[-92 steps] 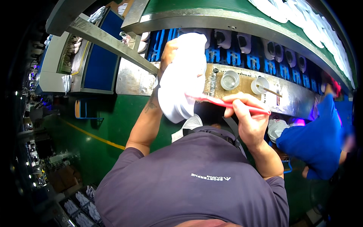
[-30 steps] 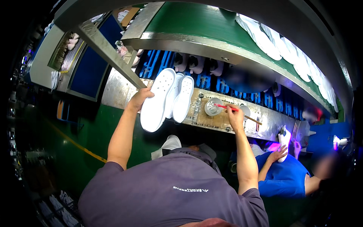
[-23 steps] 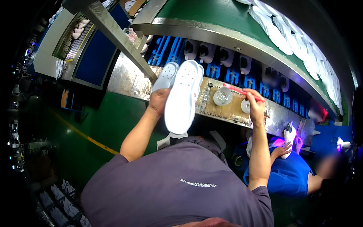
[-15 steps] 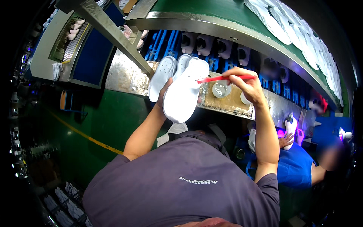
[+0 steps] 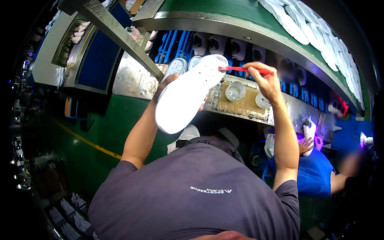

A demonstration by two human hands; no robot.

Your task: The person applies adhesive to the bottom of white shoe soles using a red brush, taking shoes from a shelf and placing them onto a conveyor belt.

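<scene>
My left hand (image 5: pixel 169 81) is closed around a white shoe sole (image 5: pixel 184 98), with its fingers showing at both edges. The sole's inner face, dotted with small holes, is turned up and tilted. A thin red-handled brush (image 5: pixel 244 69) is pinched in my right hand (image 5: pixel 265 82). Its tip meets the sole near the far end, at the right rim. Behind the held sole, two more pale soles, one at the left (image 5: pixel 178 65) and one beside it (image 5: pixel 195 61), lean on the bench, partly hidden.
Two round bowls, a clear one (image 5: pixel 235 92) and a whitish one (image 5: pixel 262 101), stand on a board on the metal bench (image 5: pixel 134 80). Shoe uppers (image 5: pixel 239 49) line blue racks beneath the green conveyor (image 5: pixel 192 7). A co-worker in blue (image 5: pixel 310 172) holds a white shoe at the right.
The held sole has swung down and left toward me, covering more of the soles behind. The brush tip has gone from the sole's right side up to its far end.
</scene>
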